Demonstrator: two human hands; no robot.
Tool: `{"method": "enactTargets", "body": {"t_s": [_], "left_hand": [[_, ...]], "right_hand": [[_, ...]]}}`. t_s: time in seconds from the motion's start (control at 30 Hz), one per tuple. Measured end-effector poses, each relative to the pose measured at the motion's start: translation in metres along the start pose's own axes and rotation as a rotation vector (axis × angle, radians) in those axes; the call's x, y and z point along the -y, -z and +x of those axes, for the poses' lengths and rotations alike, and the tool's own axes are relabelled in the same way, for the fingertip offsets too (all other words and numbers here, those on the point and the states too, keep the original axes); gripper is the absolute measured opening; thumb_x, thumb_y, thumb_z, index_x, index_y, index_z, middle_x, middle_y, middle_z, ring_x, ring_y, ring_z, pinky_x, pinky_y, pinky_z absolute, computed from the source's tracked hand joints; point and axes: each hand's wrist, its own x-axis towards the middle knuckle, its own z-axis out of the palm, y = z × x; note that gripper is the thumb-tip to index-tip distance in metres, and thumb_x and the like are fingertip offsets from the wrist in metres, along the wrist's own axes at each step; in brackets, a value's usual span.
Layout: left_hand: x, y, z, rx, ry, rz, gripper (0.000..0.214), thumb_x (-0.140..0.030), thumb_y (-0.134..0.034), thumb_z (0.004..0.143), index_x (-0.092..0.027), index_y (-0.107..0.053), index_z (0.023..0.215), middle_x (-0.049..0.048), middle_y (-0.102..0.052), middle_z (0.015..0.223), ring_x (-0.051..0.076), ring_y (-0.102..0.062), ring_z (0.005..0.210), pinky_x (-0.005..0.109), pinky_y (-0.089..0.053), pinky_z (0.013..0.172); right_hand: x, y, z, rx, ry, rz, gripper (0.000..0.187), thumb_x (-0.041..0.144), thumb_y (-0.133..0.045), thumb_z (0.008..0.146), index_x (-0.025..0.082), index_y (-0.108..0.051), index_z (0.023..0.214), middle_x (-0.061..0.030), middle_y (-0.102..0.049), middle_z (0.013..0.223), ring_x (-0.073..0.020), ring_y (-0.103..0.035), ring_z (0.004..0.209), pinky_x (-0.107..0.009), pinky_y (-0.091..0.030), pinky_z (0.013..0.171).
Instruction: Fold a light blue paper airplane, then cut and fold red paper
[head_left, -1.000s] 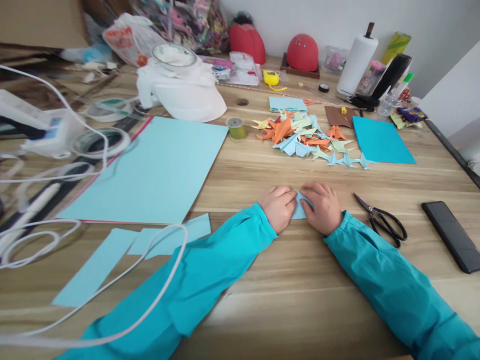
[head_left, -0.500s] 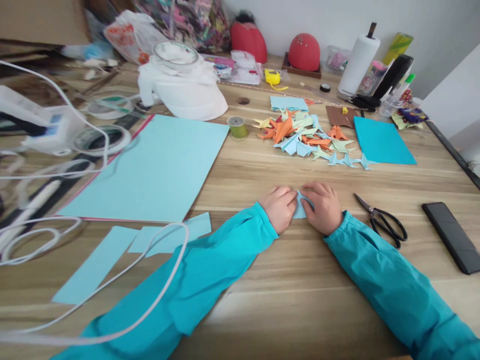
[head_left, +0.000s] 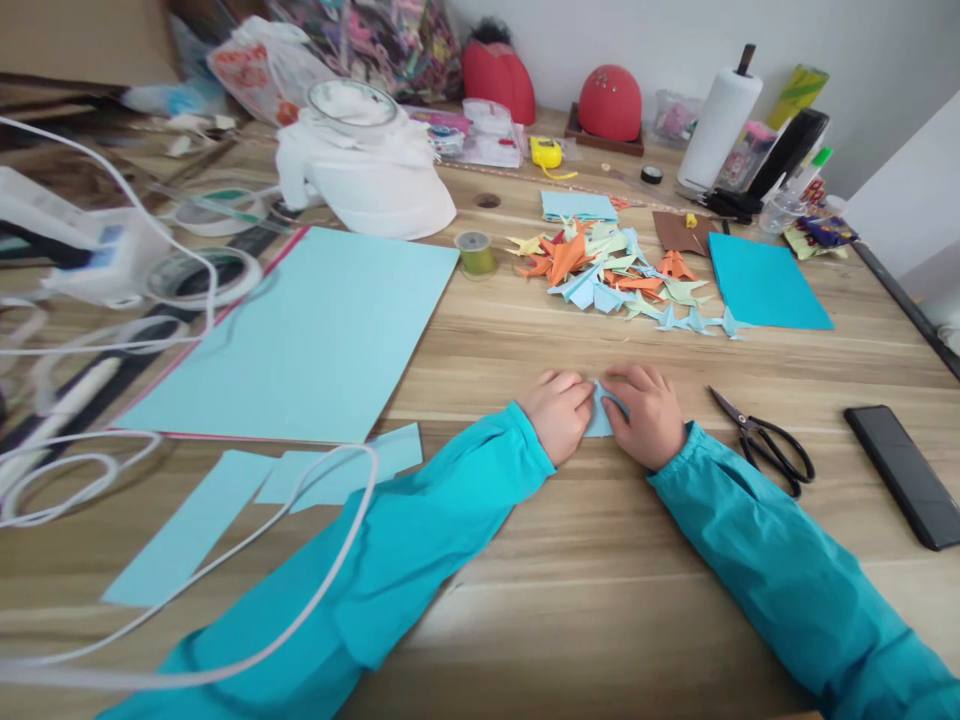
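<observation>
A small piece of light blue paper (head_left: 600, 417) lies on the wooden table between my hands, partly covered by them. My left hand (head_left: 559, 415) grips its left edge with bent fingers. On the other side, my right hand (head_left: 643, 412) closes over the right part, thumb and fingertips pressed on the paper. Black-handled scissors (head_left: 761, 440) rest to the right of my right hand. Beyond both hands sits a pile of folded paper cranes (head_left: 592, 265) in orange, pale green, yellow and light blue.
Large light blue sheets (head_left: 315, 340) and cut paper strips (head_left: 187, 530) lie at left, with a white cable (head_left: 367, 500) looping over my left sleeve. A thread spool (head_left: 476, 254), bright blue paper (head_left: 769, 282) and a phone (head_left: 904, 475) are also on the table.
</observation>
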Motion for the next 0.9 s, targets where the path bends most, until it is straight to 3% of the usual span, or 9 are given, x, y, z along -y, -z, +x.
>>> {"method": "enactTargets", "body": {"t_s": [0.57,0.73,0.9], "left_hand": [[-0.0012,0.0095,0.0033,0.086,-0.012,0.059,0.028,-0.015,-0.038,0.085,-0.01,-0.066,0.088,0.009,-0.067,0.094,0.021,-0.056,0.082,0.036,-0.043,0.066],[-0.0015,0.0089,0.0034,0.15,-0.007,0.036,0.03,-0.015,-0.037,0.085,-0.009,-0.065,0.093,0.0109,-0.066,0.095,0.022,-0.054,0.083,0.036,-0.044,0.067],[-0.0045,0.0101,0.0039,0.145,0.002,0.007,0.031,-0.02,-0.04,0.082,-0.006,-0.066,0.09,0.0143,-0.064,0.091,0.024,-0.053,0.083,0.038,-0.044,0.068]], "right_hand": [[0.0009,0.0017,0.0,0.023,0.001,-0.021,0.025,0.026,-0.049,0.083,0.019,-0.065,0.1,-0.0066,-0.061,0.111,-0.023,-0.049,0.101,-0.035,-0.036,0.083],[0.0029,0.0029,0.0001,0.041,0.027,-0.079,0.029,0.025,-0.043,0.086,0.025,-0.063,0.108,-0.0051,-0.059,0.112,-0.0227,-0.047,0.101,-0.035,-0.034,0.085],[0.0061,0.0068,0.0029,0.108,0.067,-0.172,0.03,0.023,-0.041,0.087,0.024,-0.062,0.109,-0.0068,-0.057,0.115,-0.0228,-0.046,0.102,-0.036,-0.031,0.086]]}}
